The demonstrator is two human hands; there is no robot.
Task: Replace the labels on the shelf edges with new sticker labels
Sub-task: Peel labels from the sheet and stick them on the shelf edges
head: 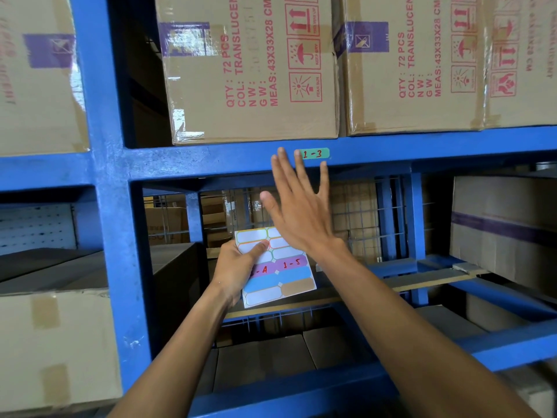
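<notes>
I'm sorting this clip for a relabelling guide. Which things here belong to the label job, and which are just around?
Part of the job:
- green label marked 1-3, stuck on the blue shelf edge
- sticker sheet, held by the left hand
- right hand, fingers spread by the label

Just around:
- cardboard boxes on the shelf above
- wire mesh behind
- boxes below

One green label (313, 153) sits on the shelf beam (211, 159). One sticker sheet (283, 273) shows. Two hands appear: left hand (235, 270), right hand (297, 206).
</notes>
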